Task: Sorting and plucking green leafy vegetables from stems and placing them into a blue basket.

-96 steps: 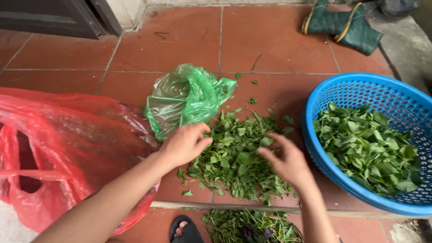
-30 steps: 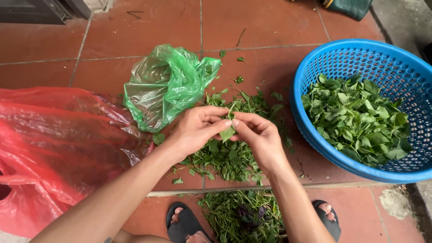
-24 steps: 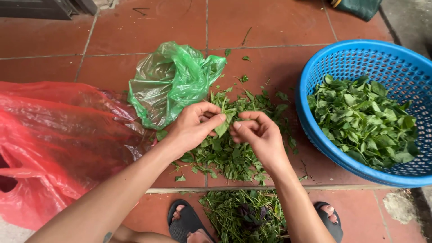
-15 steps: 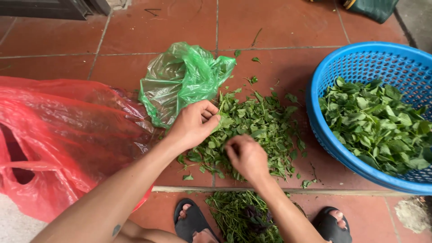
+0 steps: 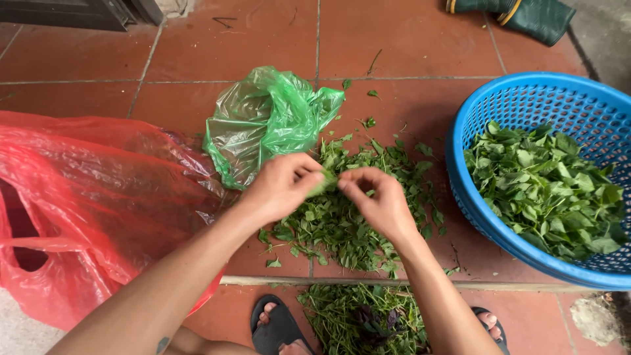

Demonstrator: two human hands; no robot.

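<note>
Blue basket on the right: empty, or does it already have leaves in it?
Partly filled. The blue basket stands upright on the tiled floor with a heap of green leaves inside, and its perforated far wall shows bare above them.

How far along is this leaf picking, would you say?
A good share looks done: the blue basket holds a deep layer of picked leaves, and stripped stems lie in a heap between the sandals. In hand: the left hand and right hand pinch one green sprig between them. Left: a loose pile of greens on the tiles, smaller than the basket's load.
</note>
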